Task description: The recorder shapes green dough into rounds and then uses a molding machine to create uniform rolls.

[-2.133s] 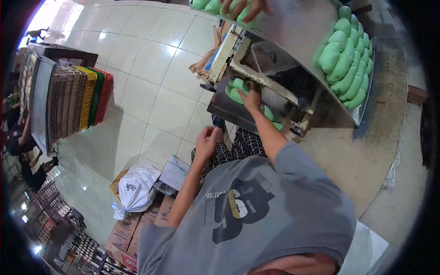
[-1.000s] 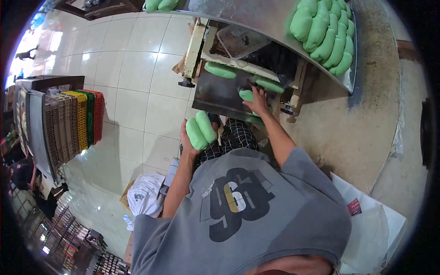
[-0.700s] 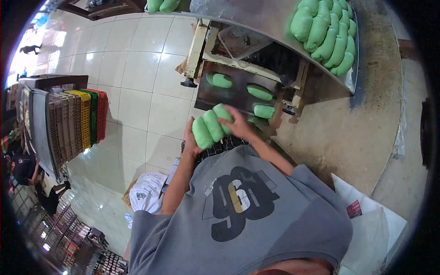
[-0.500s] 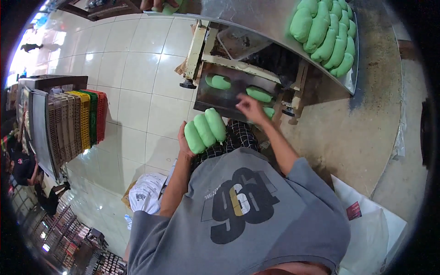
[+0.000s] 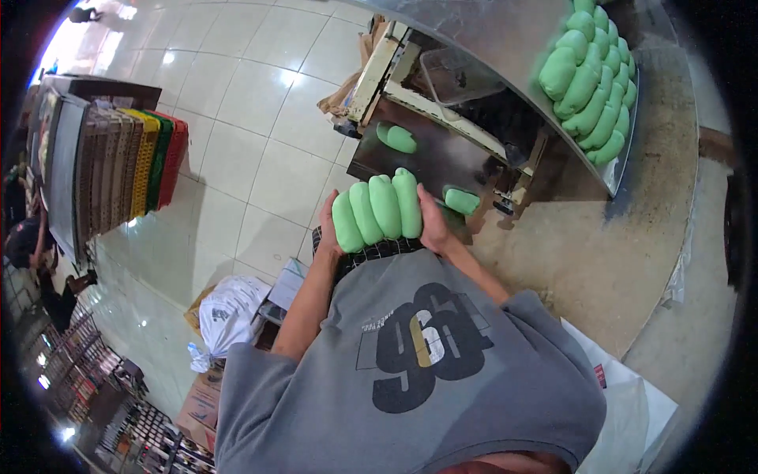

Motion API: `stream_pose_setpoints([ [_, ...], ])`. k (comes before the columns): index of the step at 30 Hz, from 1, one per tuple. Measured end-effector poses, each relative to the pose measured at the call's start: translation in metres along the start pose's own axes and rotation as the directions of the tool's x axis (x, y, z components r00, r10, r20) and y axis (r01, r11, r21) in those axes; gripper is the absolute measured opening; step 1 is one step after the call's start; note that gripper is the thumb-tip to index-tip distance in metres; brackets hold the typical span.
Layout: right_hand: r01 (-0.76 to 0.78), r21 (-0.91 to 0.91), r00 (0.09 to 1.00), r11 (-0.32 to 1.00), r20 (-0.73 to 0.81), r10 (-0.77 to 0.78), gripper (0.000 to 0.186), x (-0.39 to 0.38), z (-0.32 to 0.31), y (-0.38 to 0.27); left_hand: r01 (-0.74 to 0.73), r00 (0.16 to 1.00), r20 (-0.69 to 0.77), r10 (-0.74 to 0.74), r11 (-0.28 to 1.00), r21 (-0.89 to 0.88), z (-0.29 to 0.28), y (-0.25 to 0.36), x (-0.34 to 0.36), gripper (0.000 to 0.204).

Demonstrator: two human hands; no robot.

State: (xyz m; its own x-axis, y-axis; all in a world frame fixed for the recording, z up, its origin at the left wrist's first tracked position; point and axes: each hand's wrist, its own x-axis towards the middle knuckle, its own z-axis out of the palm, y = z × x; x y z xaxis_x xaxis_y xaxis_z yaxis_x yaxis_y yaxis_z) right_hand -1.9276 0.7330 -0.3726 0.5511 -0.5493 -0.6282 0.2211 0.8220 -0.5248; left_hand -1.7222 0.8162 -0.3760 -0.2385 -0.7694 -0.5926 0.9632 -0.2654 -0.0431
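Note:
A row of several smooth green dough rolls (image 5: 377, 208) is squeezed side by side between my two hands, just in front of my shirt. My left hand (image 5: 329, 224) presses the left end of the row, its fingers partly hidden behind the dough. At the opposite end, my right hand (image 5: 432, 221) bears against the last roll. Beyond my hands lies a dark metal plate (image 5: 426, 146) below a cream machine frame. One green dough roll (image 5: 399, 139) rests on its far left part, and another dough roll (image 5: 462, 201) lies near its right edge.
On the metal tabletop (image 5: 505, 39) at upper right sits a large pile of green dough rolls (image 5: 592, 87). Stacked coloured crates (image 5: 146, 170) stand on the tiled floor at left. A white bag (image 5: 229, 312) and a cardboard box (image 5: 203, 407) are at lower left.
My right hand has come back from the plate to the held row, which has gained a dough roll. One roll fewer shows on the plate. The view has shifted a little.

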Motion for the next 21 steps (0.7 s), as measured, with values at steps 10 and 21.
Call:
stream_pose_setpoints([
  [10, 0.243, -0.950, 0.962, 0.197, 0.210, -0.176, 0.061, 0.095, 0.003, -0.051, -0.366, 0.910, 0.092, 0.404, 0.887, -0.280, -0.059, -0.007, -0.039, 0.067],
  [21, 0.053, -0.481, 0.999, 0.875, 0.022, -0.048, 0.071, 0.076, 0.000, -0.021, -0.363, 0.889, 0.213, 0.405, 0.908, -0.209, -0.036, 0.004, -0.037, 0.069],
])
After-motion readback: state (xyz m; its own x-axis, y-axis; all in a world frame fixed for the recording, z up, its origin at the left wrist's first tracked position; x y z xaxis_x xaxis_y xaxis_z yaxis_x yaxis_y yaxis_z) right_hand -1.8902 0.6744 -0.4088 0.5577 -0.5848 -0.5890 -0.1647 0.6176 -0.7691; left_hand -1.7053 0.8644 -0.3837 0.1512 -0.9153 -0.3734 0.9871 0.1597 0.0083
